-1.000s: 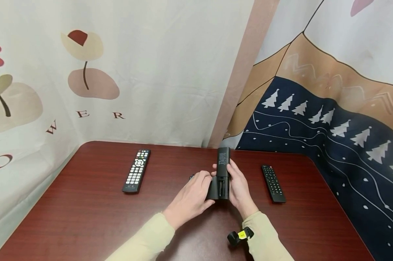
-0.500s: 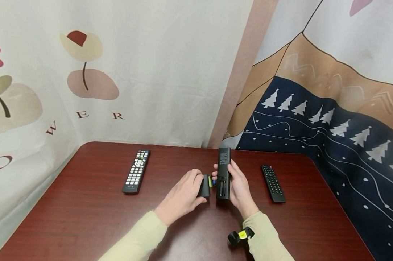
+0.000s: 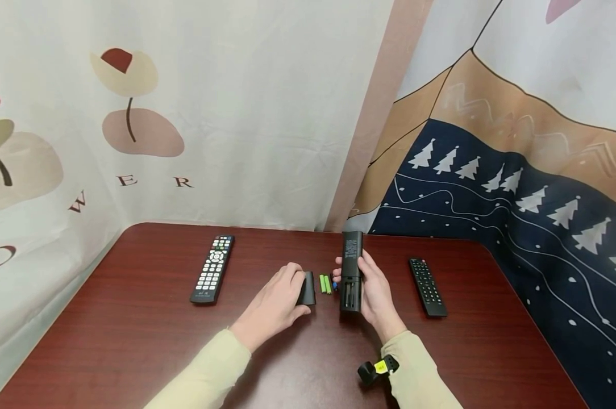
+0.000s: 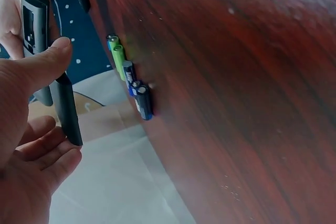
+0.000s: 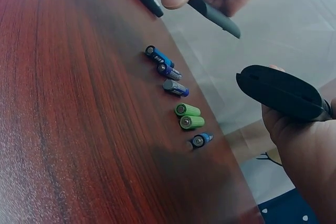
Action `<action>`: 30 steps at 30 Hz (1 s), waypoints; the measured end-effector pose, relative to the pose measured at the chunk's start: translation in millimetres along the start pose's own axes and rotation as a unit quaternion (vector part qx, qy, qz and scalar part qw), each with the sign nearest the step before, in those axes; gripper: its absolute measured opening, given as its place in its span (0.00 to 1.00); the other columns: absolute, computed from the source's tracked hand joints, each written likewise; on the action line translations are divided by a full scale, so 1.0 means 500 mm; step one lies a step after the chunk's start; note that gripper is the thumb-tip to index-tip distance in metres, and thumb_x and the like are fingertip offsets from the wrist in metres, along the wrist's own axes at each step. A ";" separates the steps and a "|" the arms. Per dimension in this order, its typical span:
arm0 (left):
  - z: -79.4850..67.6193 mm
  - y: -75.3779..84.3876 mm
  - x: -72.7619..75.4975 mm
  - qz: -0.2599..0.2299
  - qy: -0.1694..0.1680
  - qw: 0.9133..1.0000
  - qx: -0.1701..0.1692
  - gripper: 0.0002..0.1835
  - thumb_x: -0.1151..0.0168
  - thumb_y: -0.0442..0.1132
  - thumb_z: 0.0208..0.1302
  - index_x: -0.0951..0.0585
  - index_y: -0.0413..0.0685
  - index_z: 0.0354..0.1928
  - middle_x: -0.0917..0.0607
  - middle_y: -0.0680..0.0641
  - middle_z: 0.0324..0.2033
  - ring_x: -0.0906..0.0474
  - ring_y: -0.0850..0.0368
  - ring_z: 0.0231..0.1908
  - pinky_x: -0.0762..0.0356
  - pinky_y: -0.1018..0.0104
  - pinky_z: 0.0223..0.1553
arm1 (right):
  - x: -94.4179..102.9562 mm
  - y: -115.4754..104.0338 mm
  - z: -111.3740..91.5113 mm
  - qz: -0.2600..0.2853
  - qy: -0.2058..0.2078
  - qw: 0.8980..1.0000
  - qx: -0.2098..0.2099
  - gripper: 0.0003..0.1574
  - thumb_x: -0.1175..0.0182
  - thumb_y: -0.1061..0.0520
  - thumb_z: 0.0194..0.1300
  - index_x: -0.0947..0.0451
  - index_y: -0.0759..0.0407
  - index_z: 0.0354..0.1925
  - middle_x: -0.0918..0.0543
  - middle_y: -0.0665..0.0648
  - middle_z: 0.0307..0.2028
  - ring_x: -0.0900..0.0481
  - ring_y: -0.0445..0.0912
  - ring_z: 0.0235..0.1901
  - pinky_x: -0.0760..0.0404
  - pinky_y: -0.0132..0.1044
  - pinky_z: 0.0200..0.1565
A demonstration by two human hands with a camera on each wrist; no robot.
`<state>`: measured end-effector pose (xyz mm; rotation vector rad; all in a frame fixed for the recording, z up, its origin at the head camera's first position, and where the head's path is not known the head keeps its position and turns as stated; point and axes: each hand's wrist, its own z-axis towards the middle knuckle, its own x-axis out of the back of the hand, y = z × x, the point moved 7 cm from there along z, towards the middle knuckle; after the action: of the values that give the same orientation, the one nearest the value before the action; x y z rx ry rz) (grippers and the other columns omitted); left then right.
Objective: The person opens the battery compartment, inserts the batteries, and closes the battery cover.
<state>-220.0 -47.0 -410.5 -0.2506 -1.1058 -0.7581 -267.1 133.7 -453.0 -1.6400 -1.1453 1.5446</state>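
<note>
Cover (image 3: 308, 288) and black remote (image 3: 352, 255) held apart above the table (image 3: 134, 341)

The left hand (image 3: 271, 304) pinches the cover between thumb and fingers; the right hand (image 3: 377, 291) grips the black remote, its back and uncovered battery compartment (image 3: 350, 295) facing up; two green batteries (image 3: 328, 284) lie on the table between the hands, blue batteries (image 5: 163, 57) near them; a white-buttoned remote (image 3: 212, 270) lies leftward, a slim remote (image 3: 428, 287) rightward.

Glossy reddish-brown table (image 3: 108, 352) with rounded back corners
Behind the table hangs a white flower-print cloth (image 3: 267, 113); to the table's right, a navy-and-tan tree-print cloth (image 3: 530, 170).
</note>
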 end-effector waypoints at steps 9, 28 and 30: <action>-0.013 -0.025 -0.010 0.011 -0.023 1.000 0.018 0.29 0.16 0.45 0.49 0.26 0.41 0.44 0.27 0.47 0.43 0.27 0.53 0.42 0.22 0.61 0.47 | 0.006 0.002 0.000 -0.006 0.006 1.000 -0.005 0.30 0.66 0.52 0.86 0.47 0.46 0.80 0.26 0.68 0.64 0.16 0.49 0.45 0.15 0.40 0.53; -0.025 -0.067 -0.007 0.016 -0.046 0.998 0.037 0.30 0.15 0.45 0.48 0.24 0.38 0.43 0.27 0.45 0.40 0.27 0.51 0.41 0.21 0.60 0.45 | 0.023 0.002 0.006 -0.006 0.012 1.000 -0.008 0.30 0.67 0.52 0.86 0.47 0.46 0.80 0.20 0.60 0.57 0.16 0.50 0.48 0.17 0.45 0.57; -0.026 -0.071 -0.008 0.016 -0.052 0.998 0.040 0.30 0.15 0.45 0.48 0.24 0.37 0.43 0.27 0.45 0.40 0.27 0.51 0.40 0.21 0.60 0.45 | 0.024 0.002 0.006 -0.005 0.012 1.000 -0.008 0.30 0.67 0.52 0.86 0.48 0.47 0.80 0.20 0.60 0.57 0.16 0.50 0.48 0.18 0.46 0.58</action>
<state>-235.2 -78.2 -426.3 -0.2414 -1.2251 -0.6755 -270.4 143.5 -459.6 -1.6566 -1.1545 1.5095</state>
